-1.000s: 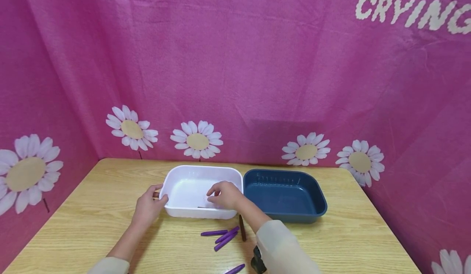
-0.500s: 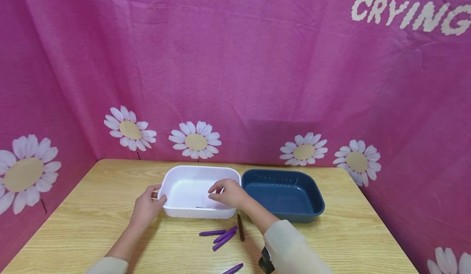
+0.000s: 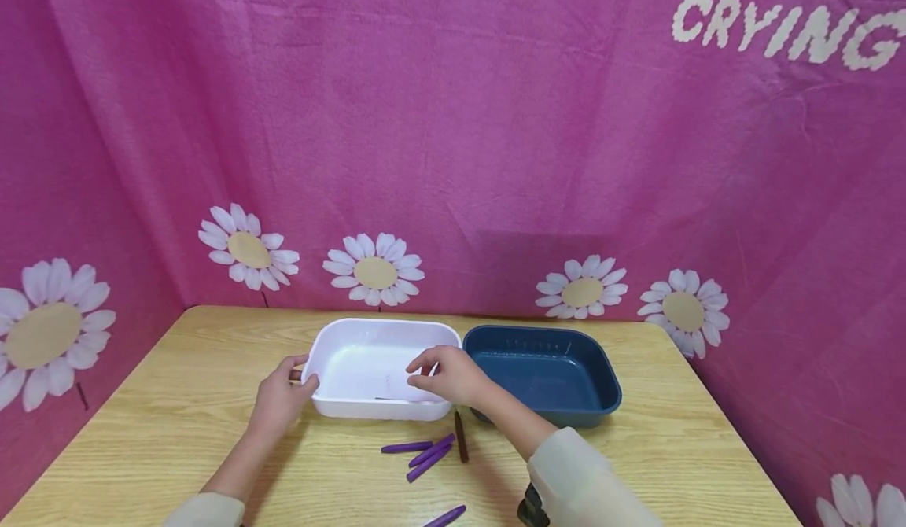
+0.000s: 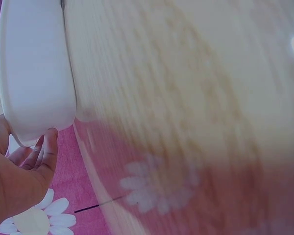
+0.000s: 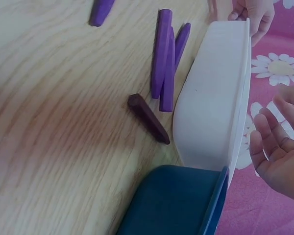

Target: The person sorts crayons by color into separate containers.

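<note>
My left hand (image 3: 278, 398) grips the left end of a white plastic tub (image 3: 354, 409), thumb over the rim and fingers outside. In the left wrist view, the left hand's fingertips (image 4: 51, 132) touch the tub's end wall. Above the tub's right end hovers my right hand (image 3: 451, 375), its fingers loosely bent. The right wrist view shows nothing between the right hand's fingers (image 5: 264, 132). A thin dark strip (image 3: 391, 399) shows inside the tub along the front wall, mostly hidden. In front lie several purple crayons (image 3: 406, 447) and a brown crayon (image 3: 462, 436).
A dark blue tub (image 3: 545, 377) stands against the white tub's right end. Another purple crayon (image 3: 446, 516) lies near the front edge of the view. The wooden table (image 3: 177, 401) backs onto a pink cloth (image 3: 453, 157) with printed daisies.
My right hand has drifted a little to the right over the white tub. The left hand keeps its hold on the rim. The head view has shifted slightly.
</note>
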`<act>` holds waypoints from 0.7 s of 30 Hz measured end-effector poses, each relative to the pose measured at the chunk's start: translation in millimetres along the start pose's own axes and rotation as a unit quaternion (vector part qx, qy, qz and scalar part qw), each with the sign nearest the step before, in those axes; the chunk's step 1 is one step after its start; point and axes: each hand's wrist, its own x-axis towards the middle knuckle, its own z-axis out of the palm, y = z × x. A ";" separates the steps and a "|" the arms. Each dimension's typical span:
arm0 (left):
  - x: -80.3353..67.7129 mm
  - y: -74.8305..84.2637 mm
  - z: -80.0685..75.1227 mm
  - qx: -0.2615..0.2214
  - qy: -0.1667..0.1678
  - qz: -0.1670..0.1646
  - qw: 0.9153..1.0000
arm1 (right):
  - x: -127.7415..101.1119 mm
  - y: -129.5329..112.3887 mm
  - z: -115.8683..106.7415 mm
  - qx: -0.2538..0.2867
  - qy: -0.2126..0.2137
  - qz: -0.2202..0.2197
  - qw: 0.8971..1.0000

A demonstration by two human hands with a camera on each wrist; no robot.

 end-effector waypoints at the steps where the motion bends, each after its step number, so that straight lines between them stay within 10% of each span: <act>1: 0.0 0.0 0.1 0.000 0.000 0.000 1.000 | -2.2 0.6 -1.0 0.002 0.000 -0.001 1.000; 21: 1.5 0.1 0.7 0.005 -0.004 -0.003 1.000 | -55.2 18.5 -7.4 0.072 0.007 0.028 0.997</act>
